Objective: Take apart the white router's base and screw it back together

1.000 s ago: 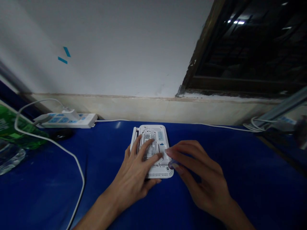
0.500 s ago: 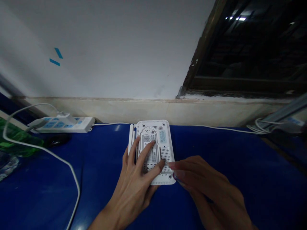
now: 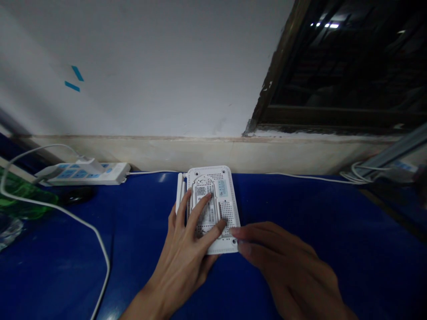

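Note:
A white router (image 3: 218, 186) lies bottom-up on the blue table (image 3: 300, 213), its vented underside and labels facing me and its antennas folded along its left side. My left hand (image 3: 187, 255) rests flat on it, fingers spread over the label area. My right hand (image 3: 283, 266) reaches in from the right, its fingers drawn together at the router's near right corner, by a small round foot there. Whether those fingers hold anything is hidden.
A white power strip (image 3: 83, 173) with a plug in it lies at the back left, and its white cable (image 3: 96, 249) curves across the table toward me. Green packaging (image 3: 20, 195) sits at the far left. Coiled white cable (image 3: 360, 175) lies back right below a dark window.
The router and both hands have shifted slightly nearer to me and left. My right fingers have moved from the router's right edge down to its near right corner.

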`<state>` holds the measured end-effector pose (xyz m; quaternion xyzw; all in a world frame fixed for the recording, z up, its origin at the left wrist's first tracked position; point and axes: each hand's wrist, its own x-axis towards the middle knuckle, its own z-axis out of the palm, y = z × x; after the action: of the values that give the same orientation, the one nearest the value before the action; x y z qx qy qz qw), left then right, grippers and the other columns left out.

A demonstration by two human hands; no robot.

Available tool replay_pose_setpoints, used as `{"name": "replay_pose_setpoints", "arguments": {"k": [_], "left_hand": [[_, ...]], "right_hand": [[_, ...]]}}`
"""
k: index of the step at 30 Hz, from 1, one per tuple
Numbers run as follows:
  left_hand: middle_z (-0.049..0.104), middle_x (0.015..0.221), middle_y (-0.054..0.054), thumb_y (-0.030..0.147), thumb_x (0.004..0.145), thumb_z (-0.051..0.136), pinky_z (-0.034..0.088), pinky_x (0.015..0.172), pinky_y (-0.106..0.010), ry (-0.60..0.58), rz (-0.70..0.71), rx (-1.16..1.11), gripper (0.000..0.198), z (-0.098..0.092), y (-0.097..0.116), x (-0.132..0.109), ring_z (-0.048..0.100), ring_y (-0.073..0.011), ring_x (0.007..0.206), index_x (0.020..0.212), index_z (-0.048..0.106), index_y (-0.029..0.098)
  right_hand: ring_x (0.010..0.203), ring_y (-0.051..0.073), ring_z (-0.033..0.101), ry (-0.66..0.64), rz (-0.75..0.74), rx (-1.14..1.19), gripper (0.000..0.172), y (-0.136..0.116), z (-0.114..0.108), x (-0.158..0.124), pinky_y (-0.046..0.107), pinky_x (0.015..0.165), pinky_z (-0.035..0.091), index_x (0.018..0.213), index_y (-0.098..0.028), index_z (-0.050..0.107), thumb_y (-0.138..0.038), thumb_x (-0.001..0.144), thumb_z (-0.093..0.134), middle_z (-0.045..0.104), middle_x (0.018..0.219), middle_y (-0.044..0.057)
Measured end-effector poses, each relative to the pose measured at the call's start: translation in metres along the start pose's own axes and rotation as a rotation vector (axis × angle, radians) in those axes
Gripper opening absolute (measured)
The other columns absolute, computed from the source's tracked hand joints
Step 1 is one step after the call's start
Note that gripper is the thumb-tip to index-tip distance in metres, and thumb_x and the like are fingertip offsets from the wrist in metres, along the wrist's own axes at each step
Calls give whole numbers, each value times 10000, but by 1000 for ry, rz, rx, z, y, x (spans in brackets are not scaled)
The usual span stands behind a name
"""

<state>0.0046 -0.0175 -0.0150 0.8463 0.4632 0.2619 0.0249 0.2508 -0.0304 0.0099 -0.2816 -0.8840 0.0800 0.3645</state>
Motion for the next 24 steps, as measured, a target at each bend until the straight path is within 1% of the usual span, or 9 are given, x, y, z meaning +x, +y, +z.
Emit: {"name": "replay_pose_setpoints", "arguments": {"k": [2, 6, 9, 12, 15, 17, 20, 22, 24], "left_hand": [[115, 1690, -43, 165, 844, 711, 268, 1182, -707, -6, -1, 1, 583, 0, 0, 0, 25, -447, 1544, 1367, 532, 351], [115, 1691, -48, 178, 845, 722, 272, 1176, -712, 6, 1, -1, 586, 2, -1, 1, 56, -456, 1539, 1377, 540, 345], [122, 1690, -62, 198, 842, 739, 281, 1164, -720, 16, 9, 5, 594, 4, -3, 1, 75, -466, 1533, 1384, 540, 336], [122, 1690, -64, 213, 849, 735, 285, 1158, -726, -12, 3, 22, 592, 3, -3, 1, 59, -464, 1536, 1391, 529, 334], [124, 1690, -62, 225, 847, 736, 290, 1157, -723, -56, -4, 37, 617, 1, -3, 2, 37, -455, 1540, 1408, 505, 335], [124, 1689, -65, 267, 843, 752, 299, 1152, -722, -76, -12, 41, 633, 1, -5, 2, 43, -461, 1537, 1418, 495, 334], [121, 1689, -77, 354, 849, 758, 326, 1124, -736, -114, -27, 39, 644, 2, -9, 1, 81, -484, 1526, 1432, 484, 335], [146, 1683, -85, 391, 855, 754, 354, 1099, -738, -149, -25, 38, 665, 3, -12, 1, 111, -491, 1519, 1452, 463, 345], [184, 1673, -89, 410, 852, 758, 367, 1092, -728, -180, -14, 41, 679, 2, -13, 1, 123, -487, 1519, 1458, 457, 350]], "right_hand": [[1272, 299, 627, -5, -9, -8, 578, 0, 0, 2, 456, 943, 635, 1497, -267, 496, -161, 944, 627, 662, 1383, 96], [1269, 252, 627, 35, -3, 19, 568, -1, 3, 9, 416, 970, 613, 1449, -237, 524, -20, 925, 565, 683, 1348, 92], [1247, 204, 636, 62, -26, 10, 495, -4, 4, 18, 355, 1006, 582, 1355, -192, 580, 32, 916, 535, 701, 1311, 95], [1225, 177, 644, 44, -62, -18, 385, -9, 1, 28, 306, 1026, 555, 1267, -166, 617, 12, 936, 532, 708, 1300, 104], [1219, 169, 644, -15, -44, -13, 397, -12, -1, 36, 296, 1032, 543, 1273, -170, 610, 19, 943, 496, 700, 1315, 98], [1166, 162, 663, -21, -3, 6, 399, -11, 0, 38, 281, 997, 553, 1286, -183, 611, 5, 952, 502, 715, 1264, 84], [1026, 158, 690, 31, 49, 6, 352, -7, 8, 36, 265, 889, 573, 1285, -220, 636, -81, 965, 588, 725, 1140, 64], [938, 164, 689, 74, 90, -21, 322, -3, 13, 36, 274, 821, 573, 1263, -242, 662, -151, 954, 652, 716, 1063, 54], [908, 171, 684, 118, 140, -27, 321, 0, 16, 36, 285, 803, 569, 1270, -247, 667, -201, 953, 671, 705, 1028, 52]]}}
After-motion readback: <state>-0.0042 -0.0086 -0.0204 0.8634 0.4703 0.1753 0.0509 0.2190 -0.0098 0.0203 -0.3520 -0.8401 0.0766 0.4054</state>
